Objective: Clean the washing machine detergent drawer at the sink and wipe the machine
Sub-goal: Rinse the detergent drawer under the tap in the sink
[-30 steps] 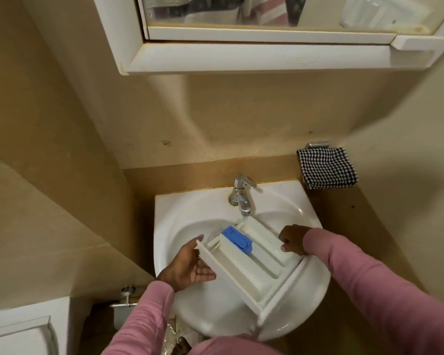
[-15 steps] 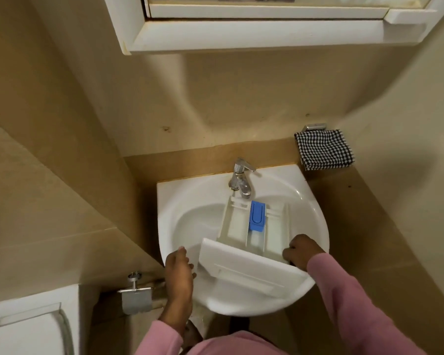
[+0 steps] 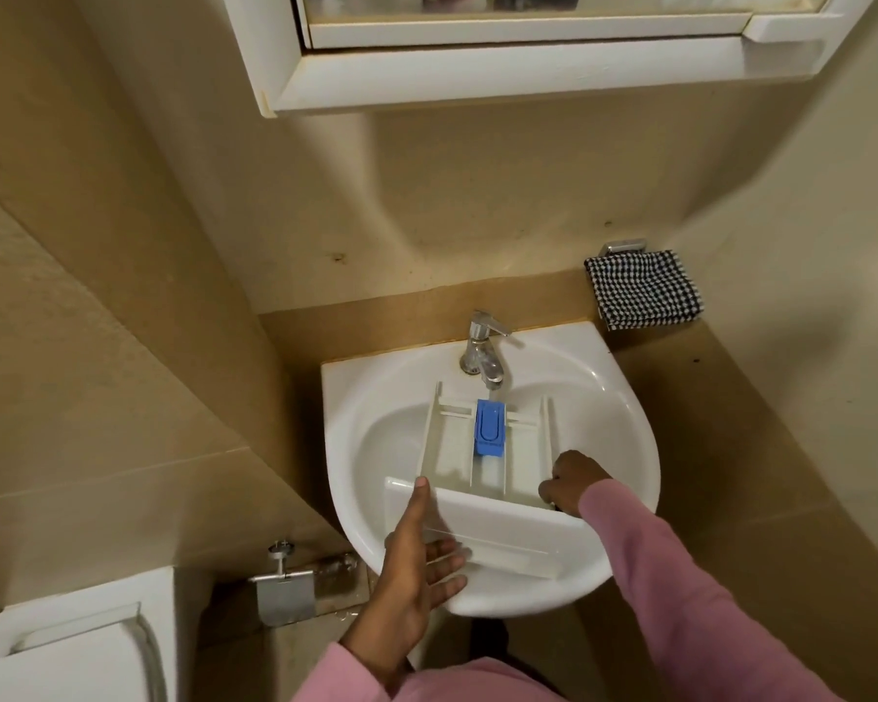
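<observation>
White plastic is making up the whole of the long, three-channel white plastic detergent drawer (image 3: pixel 503 524), which is lying inside the round white ceramic sink (image 3: pixel 376 448). Its broad flat front panel is facing the person at the near rim of the basin, tilting up slightly. Its open rear end is reaching under the spout of the chrome lever tap (image 3: pixel 485 347). A blue rectangular plastic insert (image 3: pixel 489 429) is sitting in the middle channel, toward the tap end. The outer channels are looking bare and pale. Whether water is running onto the insert cannot be told.

The left hand (image 3: pixel 416 564) is coming up from below in a pink sleeve, spread wide with straight fingers. Its thumb is lying up along the left end of the front panel, and its fingers are fanning out over the panel's lower edge and the sink rim. The right hand (image 3: pixel 574 481), also in a pink sleeve, is reaching across from the right. It is curling its fingers round the drawer's right side wall, just behind the front panel.

A black-and-white checked cloth (image 3: pixel 642 291) is hanging on the wall to the right of the sink. A white-framed mirror cabinet (image 3: pixel 477 68) is hanging above.
</observation>
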